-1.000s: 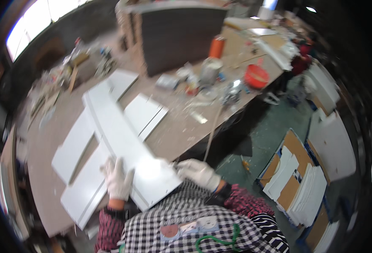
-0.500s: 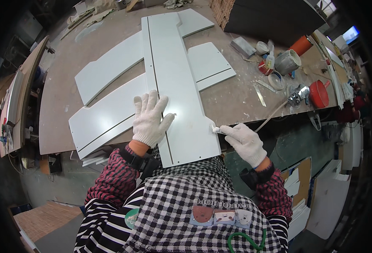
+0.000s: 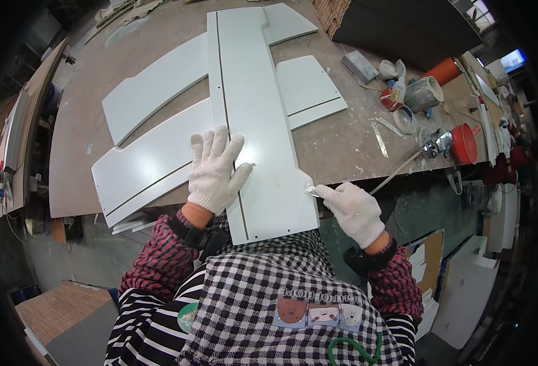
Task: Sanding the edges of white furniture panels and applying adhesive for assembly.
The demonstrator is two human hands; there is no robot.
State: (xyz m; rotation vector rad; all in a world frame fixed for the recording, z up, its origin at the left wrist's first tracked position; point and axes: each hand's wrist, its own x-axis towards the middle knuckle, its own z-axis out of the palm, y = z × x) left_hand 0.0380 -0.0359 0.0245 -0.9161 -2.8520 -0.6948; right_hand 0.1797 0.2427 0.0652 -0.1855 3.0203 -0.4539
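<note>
A long white panel [image 3: 263, 134] with a dark groove along its left side lies over other white panels, its near end by my apron. My left hand [image 3: 215, 168], in a white knitted glove, rests flat on its left part with fingers spread. In a matching glove, my right hand [image 3: 354, 210] pinches a small, flat, whitish-grey piece [image 3: 311, 191] like a scraper blade; its exact kind is unclear. That piece touches the panel's right edge, just below the step in its outline. Underneath lie a curved white panel [image 3: 156, 91] and a grooved white panel [image 3: 153, 161].
At the table's right stand a red funnel-shaped cup [image 3: 464, 144] with a metal spray gun [image 3: 435, 145], a grey can [image 3: 424, 93], a tape roll [image 3: 405, 120], and a metal strip [image 3: 380, 141]. A hose [image 3: 397, 172] hangs over the table edge. More boards [image 3: 467, 293] lean at lower right.
My right hand's fingers have curled further round the small piece, which has shifted slightly down along the panel's edge. My left hand stays flat on the panel. The whole view has shifted a little.
</note>
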